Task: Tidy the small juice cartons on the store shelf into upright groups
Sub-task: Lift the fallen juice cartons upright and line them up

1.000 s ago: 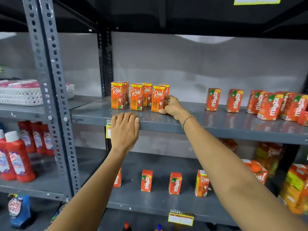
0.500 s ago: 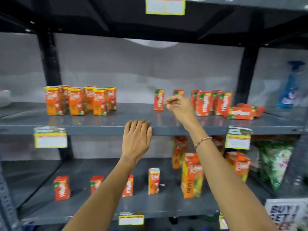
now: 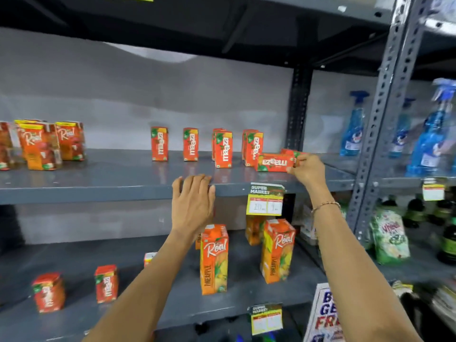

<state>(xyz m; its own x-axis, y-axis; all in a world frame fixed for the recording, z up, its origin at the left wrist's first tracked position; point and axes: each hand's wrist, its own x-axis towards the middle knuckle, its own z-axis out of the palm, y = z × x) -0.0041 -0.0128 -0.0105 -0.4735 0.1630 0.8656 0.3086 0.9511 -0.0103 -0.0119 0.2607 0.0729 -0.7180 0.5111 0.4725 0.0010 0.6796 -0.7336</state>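
Small red Maaza cartons stand upright along the middle shelf (image 3: 118,178): one (image 3: 159,143), another (image 3: 190,144), and two pairs (image 3: 222,149) (image 3: 254,148). One Maaza carton (image 3: 274,162) lies on its side at the right end, with a second lying carton (image 3: 288,152) behind it. My right hand (image 3: 307,169) pinches the right end of the front lying carton. My left hand (image 3: 193,201) rests flat over the shelf's front edge, holding nothing. A group of small orange Real cartons (image 3: 40,145) stands at the far left.
Two tall Real pineapple cartons (image 3: 214,259) (image 3: 278,250) and small Maaza cartons (image 3: 106,283) stand on the lower shelf. A grey perforated upright (image 3: 381,114) bounds the bay at right, with blue spray bottles (image 3: 352,124) beyond. A yellow price tag (image 3: 265,201) hangs from the shelf edge.
The view has swung right along the shelf. My right hand left the Real cartons, travelled right past the upright Maaza cartons and now grips the lying one. My left hand slid right along the edge.
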